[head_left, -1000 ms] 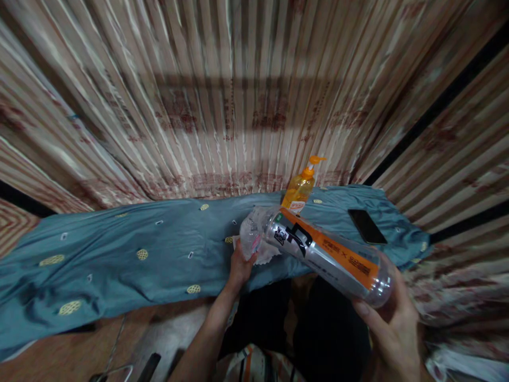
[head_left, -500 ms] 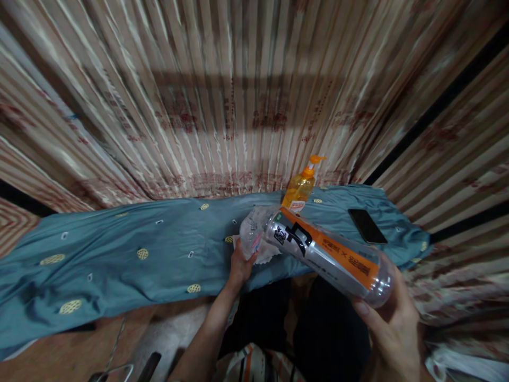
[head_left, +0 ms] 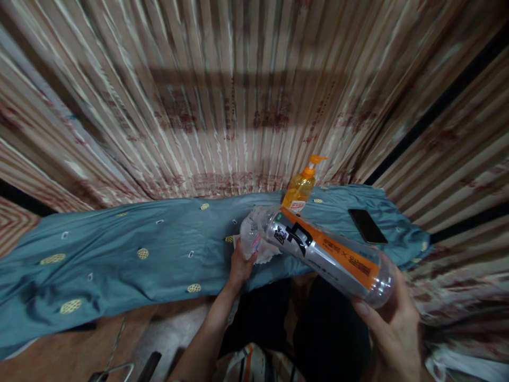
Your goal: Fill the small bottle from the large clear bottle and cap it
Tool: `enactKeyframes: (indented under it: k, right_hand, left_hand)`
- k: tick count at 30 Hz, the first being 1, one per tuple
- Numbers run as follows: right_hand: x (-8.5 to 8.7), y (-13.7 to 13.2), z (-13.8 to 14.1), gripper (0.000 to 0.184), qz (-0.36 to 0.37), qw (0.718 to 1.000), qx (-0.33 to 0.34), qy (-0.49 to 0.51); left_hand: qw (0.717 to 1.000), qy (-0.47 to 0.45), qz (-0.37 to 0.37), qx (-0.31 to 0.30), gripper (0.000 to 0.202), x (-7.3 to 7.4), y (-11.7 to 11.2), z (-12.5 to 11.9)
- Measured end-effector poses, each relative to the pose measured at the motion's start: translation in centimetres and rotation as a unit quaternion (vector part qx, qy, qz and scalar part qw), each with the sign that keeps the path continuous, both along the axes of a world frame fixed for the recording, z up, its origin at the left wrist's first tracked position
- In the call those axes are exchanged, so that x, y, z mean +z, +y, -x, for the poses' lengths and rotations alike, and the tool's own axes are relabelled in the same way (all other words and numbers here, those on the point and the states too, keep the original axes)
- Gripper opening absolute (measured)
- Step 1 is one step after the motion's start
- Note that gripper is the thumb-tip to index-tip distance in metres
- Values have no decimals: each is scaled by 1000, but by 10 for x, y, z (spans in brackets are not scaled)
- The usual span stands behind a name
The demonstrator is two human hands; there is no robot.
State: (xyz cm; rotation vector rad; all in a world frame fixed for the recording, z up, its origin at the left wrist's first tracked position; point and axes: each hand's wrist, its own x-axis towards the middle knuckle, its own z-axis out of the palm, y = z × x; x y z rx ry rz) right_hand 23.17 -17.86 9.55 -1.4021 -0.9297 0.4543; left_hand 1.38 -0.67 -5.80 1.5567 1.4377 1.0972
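Observation:
My right hand [head_left: 392, 329] grips the base of a large clear plastic bottle [head_left: 326, 254] with a silver and orange label. The bottle lies tilted, its neck pointing left and away toward my left hand. My left hand [head_left: 239, 265] is closed at the bottle's neck end, where crumpled clear plastic or a white tissue [head_left: 260, 241] is bunched; what exactly its fingers hold is hard to make out. Both hands are over the near edge of a surface covered by a blue cloth [head_left: 131, 260].
An orange pump bottle [head_left: 300, 188] stands upright on the cloth just behind the big bottle. A dark phone [head_left: 367, 226] lies flat at the right end. Striped curtains [head_left: 246, 95] hang close behind and to the right. Floor and my dark-clothed legs are below.

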Motion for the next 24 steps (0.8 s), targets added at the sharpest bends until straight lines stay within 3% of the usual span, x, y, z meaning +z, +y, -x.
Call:
enactKeyframes:
  k: [24]
  right_hand:
    - [1, 1, -2, 89, -7, 1000, 12, 4]
  left_hand:
    - [1000, 4, 2, -5, 58, 13, -3, -1]
